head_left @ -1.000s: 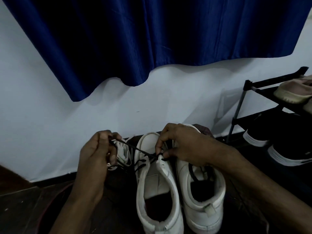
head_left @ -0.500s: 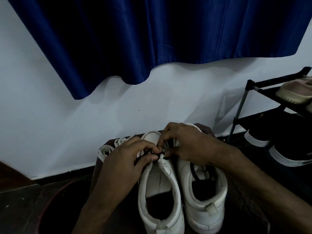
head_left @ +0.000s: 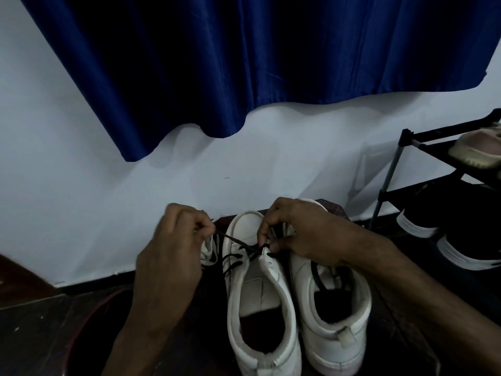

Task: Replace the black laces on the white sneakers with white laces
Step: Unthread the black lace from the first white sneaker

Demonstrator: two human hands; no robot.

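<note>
Nearest the person, the two white sneakers stood side by side with heels toward the viewer and toes toward the wall. The left sneaker [head_left: 260,280] was the unit in work; the right sneaker [head_left: 333,321] sat touching it, with a dark lace loop lying loose in its opening.

Beyond the heels, the right hand [head_left: 301,234] pinched the upper eyelet edge of the left sneaker between thumb and forefinger, bracing it. The left hand [head_left: 173,256] was closed on the free end of the black lace [head_left: 238,242], fingers curled around it.

Governing relation: the black lace ran taut in a near-straight line from the eyelet at the right hand, up and to the left, to the left hand. Its long axis therefore lay across the sneaker, not along it. The left hand was the pulling hand and held the end; further withdrawal would likely call for a pull leftward along that axis (several crossings lower down were not yet unthreaded).

The white laces [head_left: 207,249] lay bunched just behind the left hand.

Farther off stood the wall [head_left: 81,199], a blue curtain [head_left: 244,50] and, at right, a shoe rack [head_left: 390,172].
</note>
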